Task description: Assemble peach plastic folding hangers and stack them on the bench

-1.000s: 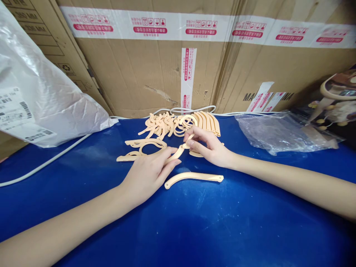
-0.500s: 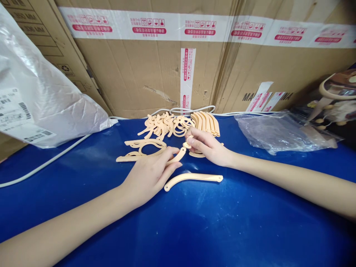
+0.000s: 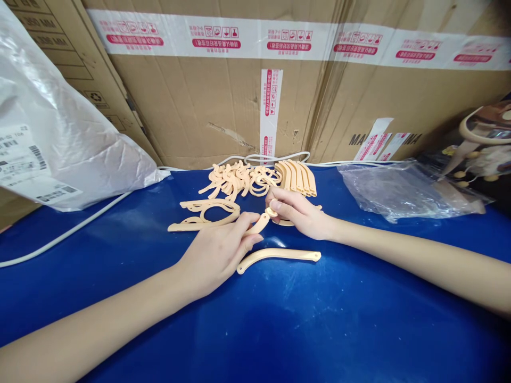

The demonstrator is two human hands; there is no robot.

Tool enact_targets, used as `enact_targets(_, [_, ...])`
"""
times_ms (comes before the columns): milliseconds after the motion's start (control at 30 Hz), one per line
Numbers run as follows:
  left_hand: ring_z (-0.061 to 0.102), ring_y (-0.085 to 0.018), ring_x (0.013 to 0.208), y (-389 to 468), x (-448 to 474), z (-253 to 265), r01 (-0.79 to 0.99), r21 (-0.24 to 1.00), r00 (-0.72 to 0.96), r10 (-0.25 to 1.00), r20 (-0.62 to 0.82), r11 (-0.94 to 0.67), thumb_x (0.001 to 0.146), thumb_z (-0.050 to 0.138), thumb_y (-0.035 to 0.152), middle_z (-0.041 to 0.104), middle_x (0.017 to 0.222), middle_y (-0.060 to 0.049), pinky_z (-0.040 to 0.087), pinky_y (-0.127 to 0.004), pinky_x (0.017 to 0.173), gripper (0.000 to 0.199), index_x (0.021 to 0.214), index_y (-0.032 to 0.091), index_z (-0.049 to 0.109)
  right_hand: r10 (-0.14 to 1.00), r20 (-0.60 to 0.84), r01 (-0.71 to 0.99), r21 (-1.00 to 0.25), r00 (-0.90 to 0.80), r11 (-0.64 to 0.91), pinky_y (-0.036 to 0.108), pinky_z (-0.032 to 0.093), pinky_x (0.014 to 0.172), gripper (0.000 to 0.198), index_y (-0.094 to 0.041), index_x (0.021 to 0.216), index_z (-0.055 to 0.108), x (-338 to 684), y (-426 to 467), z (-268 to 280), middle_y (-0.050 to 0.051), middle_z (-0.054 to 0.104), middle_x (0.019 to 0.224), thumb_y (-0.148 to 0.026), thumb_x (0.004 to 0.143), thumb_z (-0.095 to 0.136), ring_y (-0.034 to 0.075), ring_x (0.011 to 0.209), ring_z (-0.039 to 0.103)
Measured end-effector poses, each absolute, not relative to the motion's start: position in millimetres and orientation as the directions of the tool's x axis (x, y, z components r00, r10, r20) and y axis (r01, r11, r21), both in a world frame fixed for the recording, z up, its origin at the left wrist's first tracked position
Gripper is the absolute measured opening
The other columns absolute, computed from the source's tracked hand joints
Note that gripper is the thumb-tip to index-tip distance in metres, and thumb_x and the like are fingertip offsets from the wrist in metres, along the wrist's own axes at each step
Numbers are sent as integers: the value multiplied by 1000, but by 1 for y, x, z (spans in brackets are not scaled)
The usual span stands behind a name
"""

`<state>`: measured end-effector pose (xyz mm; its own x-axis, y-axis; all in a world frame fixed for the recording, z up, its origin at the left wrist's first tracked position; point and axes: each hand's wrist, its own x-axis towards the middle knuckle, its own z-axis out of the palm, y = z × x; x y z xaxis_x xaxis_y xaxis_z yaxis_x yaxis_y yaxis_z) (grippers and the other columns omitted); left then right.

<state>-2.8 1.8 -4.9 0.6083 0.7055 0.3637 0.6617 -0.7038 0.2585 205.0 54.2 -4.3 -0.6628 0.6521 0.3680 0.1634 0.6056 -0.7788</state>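
Note:
My left hand [image 3: 219, 247] pinches a curved beige plastic hanger arm [image 3: 257, 226], its holed end pointing up and right. In my right hand [image 3: 297, 213] is a small beige plastic piece [image 3: 271, 211], mostly covered by the fingers, so its full shape is hidden. The piece meets the end of the hanger arm. Just below the hands lies a loose hanger arm [image 3: 279, 255]. Folded hangers [image 3: 203, 214] rest beyond my left hand. Part of another beige piece [image 3: 285, 223] shows under my right hand.
A heap of beige hooks and rings [image 3: 231, 178] lies at the back, beside a row of hanger arms [image 3: 297, 178]. Cardboard boxes [image 3: 199, 101] stand behind the blue table [image 3: 319, 330]. A clear plastic bag [image 3: 403, 189] lies right; a white parcel [image 3: 67, 122] and cable [image 3: 75, 236] are left.
The small piece in my right hand has come down onto the end of the hanger arm, where a gap and the hole showed before. Both hands otherwise stay in place.

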Motion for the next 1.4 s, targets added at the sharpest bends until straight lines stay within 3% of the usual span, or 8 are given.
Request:
enact_targets(567, [61,-15,67,1,-6,-2,621,307,636,693,340,-721,97,31,29,63,78,2,42,-23,59,19,110,22,43,577,360,190,-706,-734,682,26,38,65,29,-19,80,39,208,52,-3,-1,47,73,-38,98,27,11,66,43])
enact_targets(1133, [63,-14,66,2,-7,-4,674,252,580,709,401,-695,98,34,31,66,84,1,40,-22,57,17,105,22,45,633,319,118,-828,-705,548,23,31,59,33,-18,71,42,207,53,0,-4,41,66,-40,96,39,8,61,38])
enact_targets(1400, [65,-16,68,3,-8,-8,681,142,590,653,474,-718,98,35,33,67,83,-1,44,-24,58,21,110,20,47,637,296,110,-848,-712,518,23,27,54,35,-18,69,41,205,54,-1,-5,38,64,-41,95,41,7,58,34])
